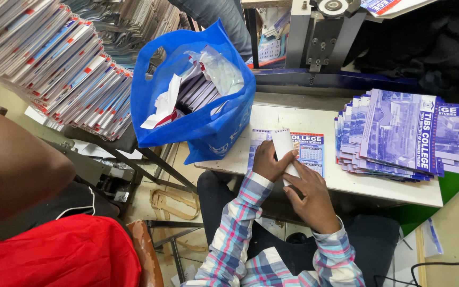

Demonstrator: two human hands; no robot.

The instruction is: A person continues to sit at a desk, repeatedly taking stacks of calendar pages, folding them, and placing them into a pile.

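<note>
White strip [284, 146] sits on the calendar sheet [309, 151] at the table's [314, 119] near edge, w/ blue bag [197, 90] beside it. Left hand [268, 162] & right hand [306, 194] both pinch the strip. Looks like lining-up step; next needs a straight, flat press.

The white strip [284, 146] is thin matt paper, lying over a glossy printed paper calendar [308, 151]. Left of the calendar, the blue bag [197, 114] is soft non-woven cloth. Right of it, stacked sheets [399, 133] look smooth, glossy paper. Under it, the tabletop [378, 186] is matt white.
</note>
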